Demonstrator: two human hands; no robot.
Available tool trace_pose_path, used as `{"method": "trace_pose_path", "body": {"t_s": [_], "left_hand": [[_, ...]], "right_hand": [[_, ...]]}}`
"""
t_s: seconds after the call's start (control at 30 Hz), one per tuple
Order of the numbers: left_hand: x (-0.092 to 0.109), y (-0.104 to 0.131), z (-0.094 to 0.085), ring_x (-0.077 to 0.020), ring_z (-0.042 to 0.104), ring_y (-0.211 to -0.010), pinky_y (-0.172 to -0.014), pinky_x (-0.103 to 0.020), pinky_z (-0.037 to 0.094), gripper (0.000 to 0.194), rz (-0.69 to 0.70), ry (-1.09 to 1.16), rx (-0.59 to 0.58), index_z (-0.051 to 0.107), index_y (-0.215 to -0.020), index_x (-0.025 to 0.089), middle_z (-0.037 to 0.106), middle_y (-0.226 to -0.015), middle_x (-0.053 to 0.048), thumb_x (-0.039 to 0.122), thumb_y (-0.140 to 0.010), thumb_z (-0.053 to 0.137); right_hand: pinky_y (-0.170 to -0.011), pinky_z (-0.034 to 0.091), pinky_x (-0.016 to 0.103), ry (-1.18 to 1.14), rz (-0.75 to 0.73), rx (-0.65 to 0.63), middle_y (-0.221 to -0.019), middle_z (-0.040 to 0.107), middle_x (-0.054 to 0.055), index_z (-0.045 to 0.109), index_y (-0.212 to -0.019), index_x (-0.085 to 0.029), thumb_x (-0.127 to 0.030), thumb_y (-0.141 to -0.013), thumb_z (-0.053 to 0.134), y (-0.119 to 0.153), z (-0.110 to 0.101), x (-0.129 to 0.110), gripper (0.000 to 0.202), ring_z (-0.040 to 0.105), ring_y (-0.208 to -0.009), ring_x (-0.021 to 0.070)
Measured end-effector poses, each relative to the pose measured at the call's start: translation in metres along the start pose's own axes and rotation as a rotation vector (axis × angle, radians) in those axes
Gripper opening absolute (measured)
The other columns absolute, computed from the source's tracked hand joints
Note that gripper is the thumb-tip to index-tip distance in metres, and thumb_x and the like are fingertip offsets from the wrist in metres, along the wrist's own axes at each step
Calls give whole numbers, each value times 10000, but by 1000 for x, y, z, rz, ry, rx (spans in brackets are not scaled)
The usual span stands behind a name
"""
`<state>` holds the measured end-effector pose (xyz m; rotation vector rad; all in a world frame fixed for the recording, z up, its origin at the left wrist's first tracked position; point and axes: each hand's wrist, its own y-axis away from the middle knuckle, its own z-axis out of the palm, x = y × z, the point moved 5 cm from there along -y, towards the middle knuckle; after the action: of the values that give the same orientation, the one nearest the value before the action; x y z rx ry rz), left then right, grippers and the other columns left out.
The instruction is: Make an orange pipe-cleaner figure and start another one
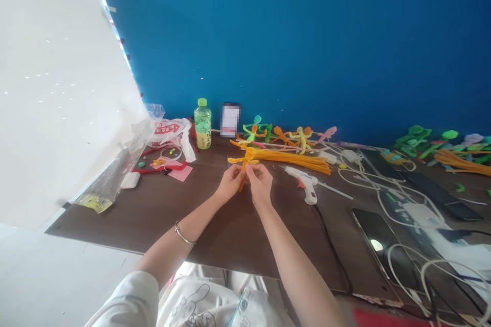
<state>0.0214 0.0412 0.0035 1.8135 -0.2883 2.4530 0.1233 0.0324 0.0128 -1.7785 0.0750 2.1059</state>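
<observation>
Left grip (230, 182) and right grip (261, 181) pinch an orange fuzzy piece (248, 157), forearms (284, 246) converging forward

Light was brightest on the white panel (65, 87) at left. Glare spotted the flat phone (385, 244). Detail at my fingers (264, 176) was soft; the view's edges appeared stretched.
</observation>
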Motion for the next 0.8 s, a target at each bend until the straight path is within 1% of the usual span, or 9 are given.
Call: {"method": "trace_pose_path", "body": {"t_s": [0.1,0.2,0.37,0.5,0.53,0.6,0.67,0.73,0.8], "left_hand": [[-5,-2,-1,-67,508,-526,-529,-213,400,320,-9,19,-15,494,-760,142,526,-630,19,446,-710,581],[-7,-2,-1,-56,497,-540,-568,-213,414,282,-25,111,-34,499,-755,144,503,-642,27,411,-725,583],[-3,2,6,-56,484,-549,-617,-228,424,212,-75,320,-115,518,-758,144,497,-651,23,329,-721,614],[2,5,10,-59,477,-562,-623,-219,417,170,-134,448,-174,541,-764,132,495,-641,14,268,-712,630],[2,5,10,-60,472,-563,-620,-217,416,158,-152,466,-187,543,-755,129,492,-640,11,257,-715,626],[2,5,10,-61,459,-557,-604,-214,411,136,-190,494,-213,540,-731,127,481,-630,9,241,-724,613],[2,5,11,-62,431,-532,-568,-209,396,115,-227,526,-248,538,-715,125,456,-598,10,223,-734,594],[3,6,12,-61,389,-495,-525,-203,369,84,-274,580,-299,541,-714,121,416,-557,16,196,-745,565],[3,8,14,-58,339,-460,-489,-199,340,72,-357,646,-354,537,-709,117,361,-520,25,172,-754,525]], "right_hand": [[-486,423,243,-4,6,-8,-628,597,0,594,-708,-165,-416,-639,661,1,1,-1,269,523,-544,116],[-494,419,242,-36,20,-15,-609,587,-7,602,-716,-163,-410,-635,663,1,2,0,267,519,-549,115],[-425,355,209,-243,137,9,-549,532,-38,582,-695,-166,-375,-596,708,1,3,8,264,461,-476,82],[-385,310,191,-373,249,-95,-488,459,-54,568,-599,-156,-360,-630,695,2,10,12,243,396,-418,50],[-377,304,185,-401,290,-129,-486,454,-54,586,-621,-154,-362,-640,688,2,11,13,233,392,-415,48],[-361,295,173,-445,371,-201,-485,460,-54,630,-728,-156,-364,-653,678,2,14,16,226,395,-412,47],[-347,286,164,-464,434,-268,-483,475,-52,644,-825,-162,-369,-660,669,2,15,17,265,405,-407,51],[-336,284,166,-462,481,-327,-484,493,-46,645,-842,-173,-386,-658,664,3,16,18,282,416,-400,58],[-339,308,179,-456,515,-394,-528,533,-30,643,-834,-190,-409,-649,661,5,17,17,287,451,-421,76]]}}
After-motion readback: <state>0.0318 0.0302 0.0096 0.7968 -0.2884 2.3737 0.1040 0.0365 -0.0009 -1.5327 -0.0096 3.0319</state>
